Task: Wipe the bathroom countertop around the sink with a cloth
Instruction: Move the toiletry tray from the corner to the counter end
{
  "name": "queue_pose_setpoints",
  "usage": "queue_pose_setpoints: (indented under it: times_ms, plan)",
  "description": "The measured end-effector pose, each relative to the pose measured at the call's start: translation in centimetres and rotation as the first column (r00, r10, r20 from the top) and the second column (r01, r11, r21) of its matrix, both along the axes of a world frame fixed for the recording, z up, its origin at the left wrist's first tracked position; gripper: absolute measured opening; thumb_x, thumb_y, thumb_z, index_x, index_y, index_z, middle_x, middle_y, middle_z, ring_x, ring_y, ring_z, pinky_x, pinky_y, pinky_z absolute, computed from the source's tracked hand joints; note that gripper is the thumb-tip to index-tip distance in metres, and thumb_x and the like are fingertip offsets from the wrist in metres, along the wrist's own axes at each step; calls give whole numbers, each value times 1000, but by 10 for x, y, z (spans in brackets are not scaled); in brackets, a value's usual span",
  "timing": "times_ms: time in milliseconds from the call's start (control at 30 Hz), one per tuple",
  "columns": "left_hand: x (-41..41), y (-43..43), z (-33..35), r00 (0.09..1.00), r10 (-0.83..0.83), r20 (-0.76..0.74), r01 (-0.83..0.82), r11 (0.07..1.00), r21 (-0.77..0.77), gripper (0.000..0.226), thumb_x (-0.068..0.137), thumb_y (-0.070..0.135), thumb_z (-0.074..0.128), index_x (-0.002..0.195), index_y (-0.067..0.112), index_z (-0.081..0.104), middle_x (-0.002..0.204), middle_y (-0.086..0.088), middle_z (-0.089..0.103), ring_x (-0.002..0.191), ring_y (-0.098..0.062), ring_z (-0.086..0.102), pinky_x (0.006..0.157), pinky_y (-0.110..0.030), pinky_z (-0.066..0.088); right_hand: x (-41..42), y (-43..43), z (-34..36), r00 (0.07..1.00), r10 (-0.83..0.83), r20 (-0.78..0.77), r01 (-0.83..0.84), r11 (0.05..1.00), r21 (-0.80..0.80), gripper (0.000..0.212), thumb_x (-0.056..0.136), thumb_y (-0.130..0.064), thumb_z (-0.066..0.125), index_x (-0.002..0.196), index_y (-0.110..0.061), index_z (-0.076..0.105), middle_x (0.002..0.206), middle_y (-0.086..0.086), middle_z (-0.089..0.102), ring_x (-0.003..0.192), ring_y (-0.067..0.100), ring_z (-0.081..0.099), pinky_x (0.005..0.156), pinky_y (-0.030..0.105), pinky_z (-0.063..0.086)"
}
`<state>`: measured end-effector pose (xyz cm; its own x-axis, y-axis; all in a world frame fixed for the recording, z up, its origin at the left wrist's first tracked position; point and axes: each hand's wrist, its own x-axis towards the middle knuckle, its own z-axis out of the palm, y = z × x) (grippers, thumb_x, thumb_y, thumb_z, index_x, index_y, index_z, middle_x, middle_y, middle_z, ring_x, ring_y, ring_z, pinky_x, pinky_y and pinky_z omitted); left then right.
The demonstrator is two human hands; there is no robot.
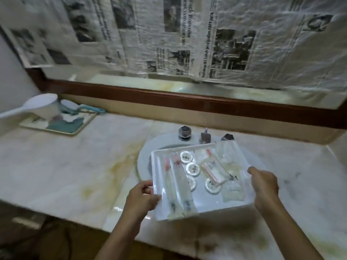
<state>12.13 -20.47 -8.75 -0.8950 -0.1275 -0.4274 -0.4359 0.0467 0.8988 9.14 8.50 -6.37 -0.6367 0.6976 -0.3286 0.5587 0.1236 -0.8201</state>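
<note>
The left hand [142, 196] and right hand [264, 186] hold the tray [206, 202] over the sink [144, 162], fingers curled on opposite rims. It looks stiff and light, though the loose packets [179, 186] may slide. The stained table [75, 166] all round looks hard and slick.

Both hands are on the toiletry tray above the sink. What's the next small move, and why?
Probably set the tray down on the bare countertop at left, away from the sink. The left hand and right hand both grip it, so neither is free to wipe, and yellowish stains lie beside the sink.
</note>
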Motion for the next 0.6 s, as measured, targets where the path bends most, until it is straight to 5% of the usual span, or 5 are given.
queue_pose_setpoints:
  times_ms: [100,267,600]
  plan:
    - [34,-78,-4,997,76,13,-76,997,25,36,67,-5,71,99,10,64,73,-7,53,65,-20,60,53,-27,51,6,-83,1,997,72,0,-72,997,-26,35,86,-18,57,101,14,57,103,32,59,85,42,59,75,51,50]
    - [79,-189,-17,964,263,33,-263,965,10,27,84,-8,63,107,6,62,84,-12,62,73,-23,66,51,-26,50,0,-211,-3,970,244,12,-244,970,-17,23,84,-20,60,65,-9,51,67,11,52,71,33,54,82,51,51]
    - [107,-354,-28,808,588,44,-587,809,-34,18,88,-3,62,100,12,63,89,-9,69,79,-24,68,60,-34,53,-56,-426,-29,800,599,-29,-597,800,56,26,83,-17,61,63,-2,54,80,20,58,81,38,57,80,49,48]
